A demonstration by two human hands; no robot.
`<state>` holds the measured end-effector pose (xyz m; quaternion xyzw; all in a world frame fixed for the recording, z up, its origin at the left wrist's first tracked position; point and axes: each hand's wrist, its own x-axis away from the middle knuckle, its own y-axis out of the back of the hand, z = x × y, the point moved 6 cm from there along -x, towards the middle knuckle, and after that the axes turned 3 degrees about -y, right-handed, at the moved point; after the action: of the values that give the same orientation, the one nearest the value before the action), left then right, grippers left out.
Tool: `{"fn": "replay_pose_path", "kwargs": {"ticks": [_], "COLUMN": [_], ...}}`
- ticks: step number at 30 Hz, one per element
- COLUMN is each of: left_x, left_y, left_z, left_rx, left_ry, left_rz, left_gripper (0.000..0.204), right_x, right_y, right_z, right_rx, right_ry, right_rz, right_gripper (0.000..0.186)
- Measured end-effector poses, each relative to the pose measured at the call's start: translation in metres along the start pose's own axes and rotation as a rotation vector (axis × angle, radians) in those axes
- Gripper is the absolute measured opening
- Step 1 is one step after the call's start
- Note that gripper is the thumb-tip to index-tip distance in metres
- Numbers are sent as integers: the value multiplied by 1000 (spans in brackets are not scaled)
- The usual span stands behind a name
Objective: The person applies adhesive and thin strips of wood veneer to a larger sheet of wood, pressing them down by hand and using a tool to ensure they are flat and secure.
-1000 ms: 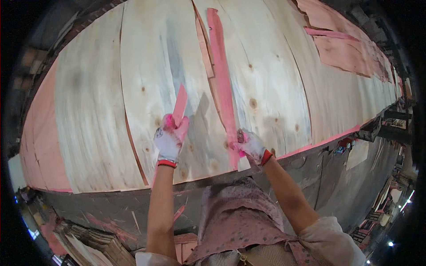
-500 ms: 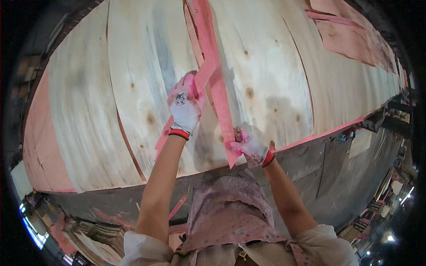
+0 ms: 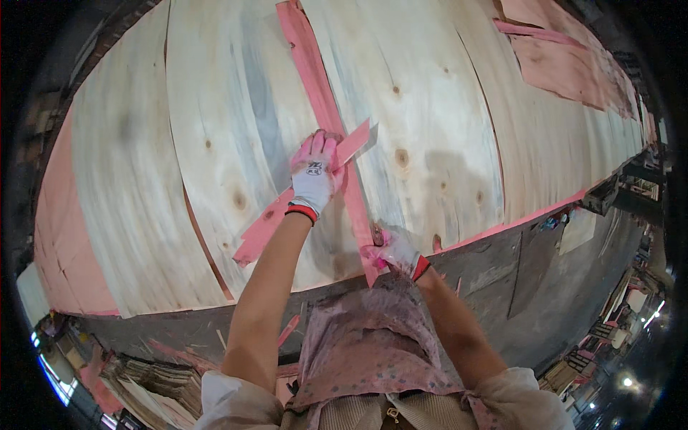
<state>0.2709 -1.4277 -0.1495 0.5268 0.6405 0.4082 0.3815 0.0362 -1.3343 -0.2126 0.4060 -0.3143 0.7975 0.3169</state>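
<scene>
- From my end of the feed, the left hand (image 3: 315, 170), in a pink-stained white glove with a red cuff, is closed around the middle of a short pink veneer strip (image 3: 266, 223).
- That short strip runs diagonally through my left hand's grip: one end sticks out past the thumb side toward the upper right, and the longer end trails to the lower left, beside the left forearm (image 3: 266, 304).
- Its upper-right end lies across a long pink veneer strip (image 3: 313, 68) and casts a small shadow just beyond it.
- I have the right hand (image 3: 396, 252), gloved the same way, gripping the long strip near its lower end; the thumb side is at the strip and a pointed tip pokes out below the fingers.
- From the right hand, the long strip stretches up and away to the left, passing just to the right of the left hand, with its far end near the top of my view.
- I can't make out every fingertip, since the gloves hide some of the contact.
- Under both strips I see pale wood veneer sheets (image 3: 444, 122) with dark knots and narrow reddish-brown seams.
- The right hand is over their near edge, close to the stained apron (image 3: 373, 340); the left is farther in.
- A torn pink sheet (image 3: 555, 68) lies well apart, at the upper right.
</scene>
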Motion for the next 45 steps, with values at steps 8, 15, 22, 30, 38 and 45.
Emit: {"fn": "replay_pose_path", "kwargs": {"ticks": [8,15,22,30,38,45], "left_x": [-17,-29,-13,69,309,643], "left_y": [-39,-45,-27,34,111,82], "left_z": [5,14,50,119,92,-45], "left_rx": [-261,-329,414,1618,931,1183], "left_ry": [2,55,200,553,836,1196], "left_rz": [239,430,407,-295,-364,-883], "left_gripper": [47,47,63,48,49,35], "right_x": [25,70,-7,-38,4,18], "right_y": [-9,-23,-46,-30,73,-39], "right_z": [27,55,17,53,65,0], "right_rx": [54,1090,1365,751,-743,-64], "right_ry": [17,376,249,212,414,58], "right_rz": [-151,-564,-270,-216,-6,306], "right_gripper": [56,68,64,33,30,36]}}
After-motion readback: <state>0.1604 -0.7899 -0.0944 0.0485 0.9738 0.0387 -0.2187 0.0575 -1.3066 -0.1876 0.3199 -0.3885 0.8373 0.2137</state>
